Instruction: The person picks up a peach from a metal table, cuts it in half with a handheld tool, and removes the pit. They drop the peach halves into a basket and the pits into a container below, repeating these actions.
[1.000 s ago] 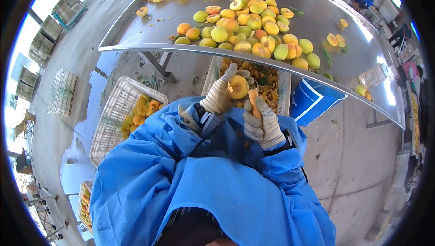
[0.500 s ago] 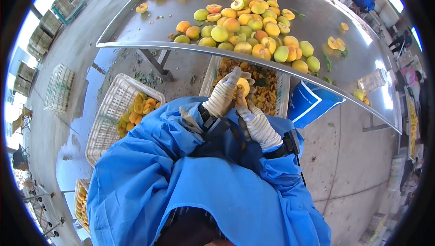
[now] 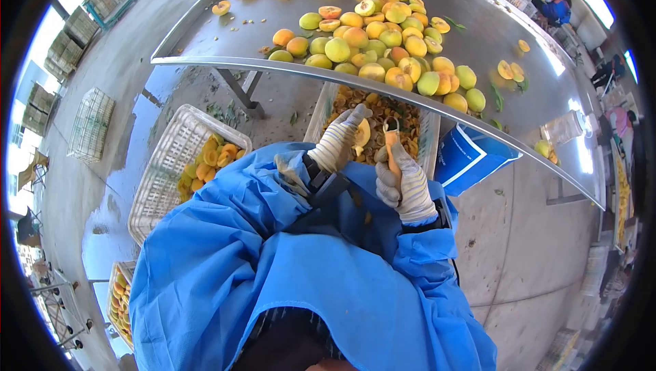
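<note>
My left hand (image 3: 340, 140), in a striped, grey-palmed glove, is closed around a yellow peach half (image 3: 362, 137) with its cut face showing. In my right hand (image 3: 410, 183), gloved alike, is a pitting spoon (image 3: 392, 147) with an orange-brown handle and a small curved metal tip pointing up. Spoon and peach half are apart. Both hands are above the near side of a crate (image 3: 432, 140) of pits and fruit scraps, below the table's front edge. Whole and halved peaches (image 3: 372, 33) are heaped on the metal table (image 3: 205, 39) in front.
A white crate (image 3: 154, 183) with peach halves (image 3: 208, 162) stands at my left, and another crate (image 3: 117, 303) of fruit is behind it. A blue container (image 3: 471, 159) stands right of the scrap crate. A clear plastic tub (image 3: 564, 128) lies on the table's right side.
My right hand has moved right, away from my left, drawing the pitting spoon off the peach half. My left hand keeps its hold on the fruit in about the same place.
</note>
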The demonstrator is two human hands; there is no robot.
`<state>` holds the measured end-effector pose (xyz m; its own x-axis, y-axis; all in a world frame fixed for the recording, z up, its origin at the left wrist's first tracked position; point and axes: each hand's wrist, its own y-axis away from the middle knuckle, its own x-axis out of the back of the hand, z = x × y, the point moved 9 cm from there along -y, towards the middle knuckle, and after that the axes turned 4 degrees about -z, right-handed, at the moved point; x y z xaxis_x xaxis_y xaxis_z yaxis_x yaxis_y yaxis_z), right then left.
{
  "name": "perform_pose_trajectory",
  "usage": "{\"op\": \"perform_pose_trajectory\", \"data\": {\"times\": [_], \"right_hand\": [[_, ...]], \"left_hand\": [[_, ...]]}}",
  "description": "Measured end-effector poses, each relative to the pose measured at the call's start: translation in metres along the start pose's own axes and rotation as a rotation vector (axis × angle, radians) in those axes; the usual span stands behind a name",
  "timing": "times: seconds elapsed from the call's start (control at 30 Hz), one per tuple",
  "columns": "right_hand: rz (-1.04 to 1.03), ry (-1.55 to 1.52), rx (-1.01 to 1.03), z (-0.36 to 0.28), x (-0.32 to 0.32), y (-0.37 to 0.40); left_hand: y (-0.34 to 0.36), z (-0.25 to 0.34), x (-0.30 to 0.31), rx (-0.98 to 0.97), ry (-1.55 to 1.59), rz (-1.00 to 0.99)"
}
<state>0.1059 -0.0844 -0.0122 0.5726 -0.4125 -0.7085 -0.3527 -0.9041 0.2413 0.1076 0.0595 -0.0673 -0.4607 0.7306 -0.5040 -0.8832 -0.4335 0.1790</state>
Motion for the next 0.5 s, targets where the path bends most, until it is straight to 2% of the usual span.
{"op": "perform_pose_trajectory", "data": {"times": [0.03, 0.1, 0.13, 0.2, 0.27, 0.37, 0.43, 0.5], "right_hand": [[0.147, 0.114, 0.034, -0.005, 0.02, 0.001], [0.293, 0.538, 0.071, -0.017, 0.036, 0.0], [0.283, 0.829, 0.184, -0.024, 0.034, -0.002], [0.411, 1.454, 0.428, -0.036, 0.025, 0.001], [0.417, 1.702, 0.33, -0.025, 0.026, -0.009], [0.395, 1.792, 0.072, -0.026, 0.019, -0.009], [0.508, 1.807, 0.033, -0.034, 0.034, 0.001], [0.568, 1.823, 0.021, -0.043, 0.047, 0.008]], "left_hand": [[0.004, 0.002, -0.005, 0.027, 0.112, 0.009], [0.007, 0.007, -0.005, -0.01, 0.071, -0.024], [0.008, 0.01, -0.007, -0.028, 0.053, -0.045], [0.006, 0.004, -0.012, 0.013, 0.141, -0.064], [0.005, 0.002, -0.017, 0.016, 0.153, -0.086], [0.007, 0.011, -0.014, -0.091, 0.057, -0.071], [0.007, 0.028, -0.003, -0.24, -0.004, 0.003], [0.008, 0.046, 0.008, -0.265, -0.178, -0.001]]}}
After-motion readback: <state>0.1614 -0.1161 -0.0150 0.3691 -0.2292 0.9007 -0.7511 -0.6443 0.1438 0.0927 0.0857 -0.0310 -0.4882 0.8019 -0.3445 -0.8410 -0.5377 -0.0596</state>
